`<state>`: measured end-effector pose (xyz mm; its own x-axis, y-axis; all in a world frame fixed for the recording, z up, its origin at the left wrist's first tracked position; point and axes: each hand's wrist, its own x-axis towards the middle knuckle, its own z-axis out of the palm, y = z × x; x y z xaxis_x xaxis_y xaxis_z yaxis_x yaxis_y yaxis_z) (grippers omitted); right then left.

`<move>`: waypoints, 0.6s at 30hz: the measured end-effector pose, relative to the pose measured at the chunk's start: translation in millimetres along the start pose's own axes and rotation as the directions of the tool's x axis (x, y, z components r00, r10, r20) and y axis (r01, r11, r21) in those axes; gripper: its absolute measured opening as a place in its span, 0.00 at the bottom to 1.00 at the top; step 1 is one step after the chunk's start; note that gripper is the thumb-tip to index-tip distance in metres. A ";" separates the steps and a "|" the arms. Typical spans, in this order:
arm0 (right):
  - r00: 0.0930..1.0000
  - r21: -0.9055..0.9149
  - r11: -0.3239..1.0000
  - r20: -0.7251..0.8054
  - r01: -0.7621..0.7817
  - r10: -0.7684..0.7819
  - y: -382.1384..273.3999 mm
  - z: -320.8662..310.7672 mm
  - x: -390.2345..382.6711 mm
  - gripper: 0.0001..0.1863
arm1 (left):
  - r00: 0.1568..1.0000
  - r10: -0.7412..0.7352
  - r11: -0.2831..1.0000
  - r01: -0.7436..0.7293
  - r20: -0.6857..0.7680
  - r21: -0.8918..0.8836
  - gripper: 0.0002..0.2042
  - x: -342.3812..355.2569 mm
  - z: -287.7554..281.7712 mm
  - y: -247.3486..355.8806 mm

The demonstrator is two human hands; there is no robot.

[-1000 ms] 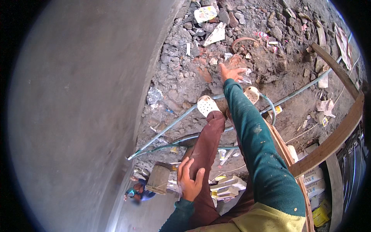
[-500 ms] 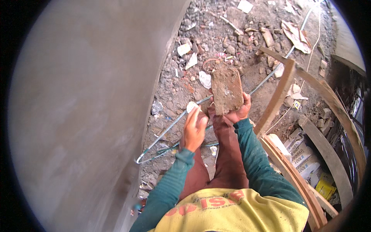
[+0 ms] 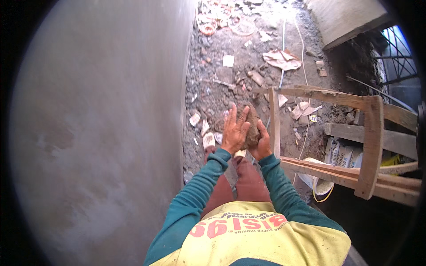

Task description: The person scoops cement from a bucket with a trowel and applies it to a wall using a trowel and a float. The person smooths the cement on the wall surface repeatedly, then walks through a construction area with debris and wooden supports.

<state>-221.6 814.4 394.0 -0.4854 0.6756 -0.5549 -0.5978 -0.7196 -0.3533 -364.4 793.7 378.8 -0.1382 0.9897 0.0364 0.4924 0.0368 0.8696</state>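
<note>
- The left hand lies flat with fingers spread over the top of a rough brown lump of brick or stone, in the middle of the frame.
- The right hand cups the same lump from below and from its right side, so both hands grip it between them.
- The lump is held in the air in front of the body, above the rubble floor.
- Both forearms wear teal long sleeves and come up from the lower edge; a yellow vest with red print fills the lower centre.
- Just below the hands, dark red trousers show, with a pale sandal to the left of the hands.
- A smooth grey plastered wall takes up the whole left half.
- A rough wooden frame of planks stands at the right, its nearest upright just beside the right hand.
- A crumpled pale paper sack lies on the floor in the upper centre, well apart from the hands.
</note>
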 end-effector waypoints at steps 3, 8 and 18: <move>0.992 -0.001 0.995 -0.074 0.104 -0.103 -7.8 24.0 -15.6 0.28 | 0.999 0.051 0.988 -0.048 0.016 -0.150 0.25 17.3 -9.0 25.1; 0.979 -0.009 0.982 -0.084 0.188 -0.188 -1.0 39.5 -25.3 0.29 | 0.986 0.165 0.973 -0.166 -0.018 -0.163 0.16 49.8 -40.2 35.6; 0.939 0.177 0.942 -0.250 0.284 -0.236 10.0 59.9 7.3 0.35 | 0.968 -0.184 0.955 0.218 0.172 -0.203 0.18 58.2 -92.0 -1.0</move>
<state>-269.3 821.8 431.5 -0.1556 0.7644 -0.6257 -0.8138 -0.4582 -0.3574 -452.1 838.5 425.4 -0.0765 0.9748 -0.2096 0.2655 0.2225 0.9381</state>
